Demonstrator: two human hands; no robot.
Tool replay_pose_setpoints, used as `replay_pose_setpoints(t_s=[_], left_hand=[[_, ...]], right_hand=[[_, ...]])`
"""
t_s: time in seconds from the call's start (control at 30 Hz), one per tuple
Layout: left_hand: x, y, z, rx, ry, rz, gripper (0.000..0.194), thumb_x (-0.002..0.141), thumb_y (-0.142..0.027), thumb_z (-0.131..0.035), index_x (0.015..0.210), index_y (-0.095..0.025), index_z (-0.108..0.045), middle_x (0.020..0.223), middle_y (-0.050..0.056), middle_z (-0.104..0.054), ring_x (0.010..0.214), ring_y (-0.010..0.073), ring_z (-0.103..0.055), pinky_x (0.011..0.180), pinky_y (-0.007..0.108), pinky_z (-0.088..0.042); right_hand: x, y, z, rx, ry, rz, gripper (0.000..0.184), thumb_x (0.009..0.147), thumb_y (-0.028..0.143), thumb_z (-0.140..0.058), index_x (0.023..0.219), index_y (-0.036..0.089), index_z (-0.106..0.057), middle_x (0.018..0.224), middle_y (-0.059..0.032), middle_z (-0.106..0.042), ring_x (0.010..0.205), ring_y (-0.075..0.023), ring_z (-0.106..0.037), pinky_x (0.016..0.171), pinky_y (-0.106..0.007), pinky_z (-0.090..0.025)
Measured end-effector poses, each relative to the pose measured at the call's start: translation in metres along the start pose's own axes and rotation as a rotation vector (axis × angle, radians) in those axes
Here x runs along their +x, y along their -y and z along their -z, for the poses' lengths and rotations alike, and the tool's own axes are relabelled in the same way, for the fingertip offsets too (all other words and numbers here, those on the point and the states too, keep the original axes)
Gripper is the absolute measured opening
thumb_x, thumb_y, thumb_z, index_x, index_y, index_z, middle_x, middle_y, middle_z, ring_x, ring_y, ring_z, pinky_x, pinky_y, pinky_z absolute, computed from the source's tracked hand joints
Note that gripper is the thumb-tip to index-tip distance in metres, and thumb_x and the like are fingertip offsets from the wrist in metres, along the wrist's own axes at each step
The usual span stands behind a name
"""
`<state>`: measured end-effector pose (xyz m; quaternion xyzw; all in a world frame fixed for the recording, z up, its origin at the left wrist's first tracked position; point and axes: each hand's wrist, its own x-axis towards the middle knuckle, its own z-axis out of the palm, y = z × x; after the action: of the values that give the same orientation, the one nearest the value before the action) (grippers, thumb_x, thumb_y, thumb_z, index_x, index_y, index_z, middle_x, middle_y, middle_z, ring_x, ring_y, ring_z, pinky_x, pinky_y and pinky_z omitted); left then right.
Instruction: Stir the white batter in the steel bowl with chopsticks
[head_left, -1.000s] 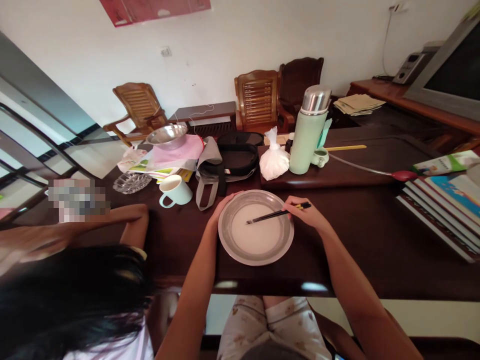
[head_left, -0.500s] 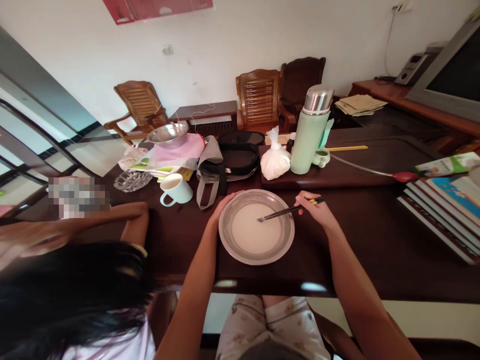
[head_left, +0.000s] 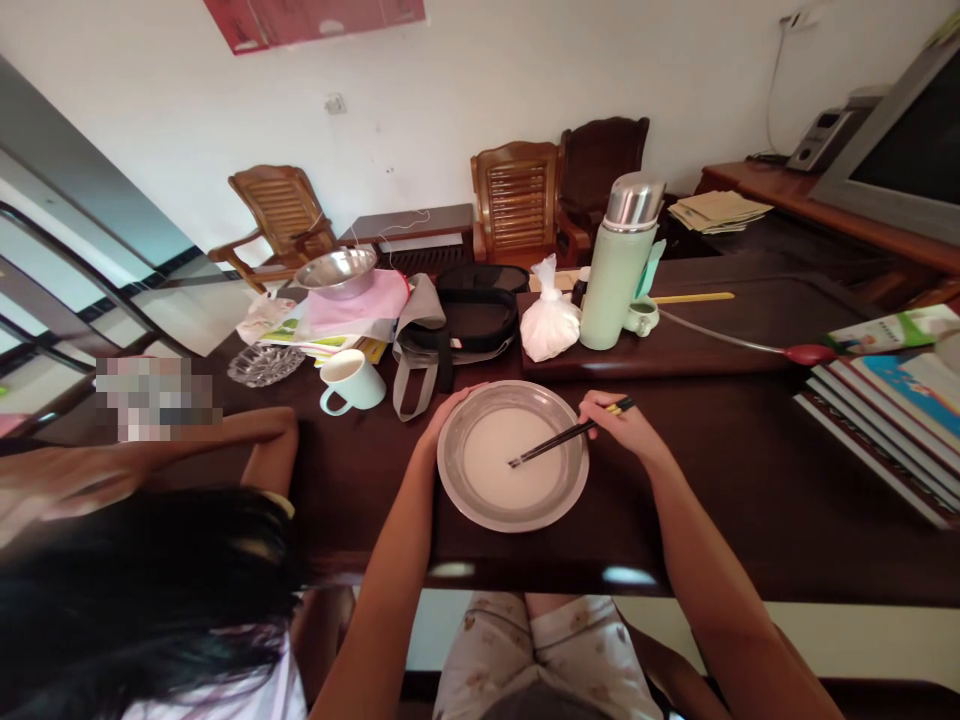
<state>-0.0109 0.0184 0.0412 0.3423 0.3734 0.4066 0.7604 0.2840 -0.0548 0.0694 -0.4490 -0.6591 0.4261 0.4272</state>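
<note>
A wide metal bowl [head_left: 576,500] stands on the dark table in front of me, with a milky white liquid [head_left: 499,485] in it. My left hand [head_left: 448,412] is wrapped against the bowl's left rim, its fingers partly hidden behind it. In my right hand [head_left: 611,420] is a pair of black chopsticks [head_left: 555,441], slanting down to the left. Their tips are in the liquid near the middle of the bowl. Beyond the bowl, a tied plastic bag of white powder [head_left: 550,325] sits beside a pale green thermos [head_left: 615,285].
On the left are a white mug [head_left: 356,382], a glass dish [head_left: 266,365], a grey-and-black bag [head_left: 476,325] and another metal bowl [head_left: 337,272] on papers. A stack of books [head_left: 885,430] lies on the right. Another person [head_left: 142,590] leans on the table at my left.
My right hand has moved slightly left, and the chopstick tips have shifted down and left through the liquid. My left hand stays on the bowl.
</note>
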Motion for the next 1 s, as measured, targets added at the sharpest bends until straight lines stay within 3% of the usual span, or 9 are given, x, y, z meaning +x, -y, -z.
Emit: replay_pose_setpoints(t_s=[0.1, 0.27, 0.43, 0.63, 0.8, 1.0], left_hand=[[-0.0006, 0.0000, -0.0009, -0.012, 0.002, -0.005, 0.029, 0.078, -0.031, -0.060, 0.099, -0.016, -0.072, 0.107, 0.006, -0.070, 0.118, 0.0284, -0.054, 0.107, 0.036, -0.035], [0.0001, 0.0005, 0.0004, -0.009, 0.001, -0.005, 0.030, 0.078, -0.031, -0.060, 0.100, -0.015, -0.071, 0.109, 0.007, -0.069, 0.118, 0.0284, -0.054, 0.107, 0.036, -0.034], [0.0005, 0.0005, -0.0003, -0.028, -0.013, 0.010, 0.032, 0.076, -0.030, -0.061, 0.102, -0.014, -0.071, 0.109, 0.008, -0.069, 0.117, 0.0287, -0.054, 0.106, 0.037, -0.036], [-0.0015, -0.0003, -0.0021, -0.026, 0.003, -0.002, 0.031, 0.077, -0.030, -0.061, 0.101, -0.014, -0.071, 0.109, 0.008, -0.069, 0.118, 0.0282, -0.053, 0.107, 0.036, -0.034], [-0.0025, -0.0012, -0.0035, -0.030, -0.013, 0.015, 0.029, 0.078, -0.030, -0.060, 0.100, -0.015, -0.071, 0.108, 0.007, -0.069, 0.117, 0.0280, -0.054, 0.107, 0.036, -0.035], [-0.0025, -0.0010, -0.0038, -0.028, -0.012, 0.007, 0.028, 0.079, -0.030, -0.059, 0.100, -0.014, -0.071, 0.110, 0.007, -0.068, 0.119, 0.0275, -0.052, 0.106, 0.034, -0.035]], right_hand=[[0.0007, 0.0022, -0.0025, -0.055, 0.057, 0.023, 0.027, 0.087, 0.040, -0.054, 0.074, 0.018, -0.063, 0.059, 0.0006, -0.058, 0.057, -0.0137, -0.053, 0.057, -0.026, -0.041], [-0.0005, 0.0008, 0.0029, -0.016, -0.108, 0.014, 0.033, 0.090, 0.041, -0.051, 0.066, 0.019, -0.058, 0.052, 0.0013, -0.054, 0.052, -0.0130, -0.051, 0.058, -0.027, -0.040], [0.0007, 0.0010, -0.0025, -0.040, 0.070, 0.014, 0.028, 0.088, 0.041, -0.054, 0.074, 0.018, -0.063, 0.059, 0.0006, -0.057, 0.056, -0.0139, -0.053, 0.057, -0.026, -0.041], [0.0000, 0.0008, 0.0023, 0.000, -0.091, 0.026, 0.034, 0.089, 0.041, -0.052, 0.066, 0.018, -0.059, 0.052, 0.0014, -0.054, 0.051, -0.0129, -0.051, 0.057, -0.026, -0.040], [0.0007, 0.0031, -0.0024, -0.035, 0.066, 0.012, 0.027, 0.088, 0.040, -0.054, 0.073, 0.018, -0.062, 0.058, 0.0008, -0.057, 0.056, -0.0135, -0.053, 0.057, -0.026, -0.040], [-0.0006, 0.0021, 0.0024, 0.006, -0.090, 0.019, 0.034, 0.089, 0.042, -0.051, 0.065, 0.019, -0.059, 0.052, 0.0015, -0.053, 0.051, -0.0130, -0.051, 0.057, -0.026, -0.040]])
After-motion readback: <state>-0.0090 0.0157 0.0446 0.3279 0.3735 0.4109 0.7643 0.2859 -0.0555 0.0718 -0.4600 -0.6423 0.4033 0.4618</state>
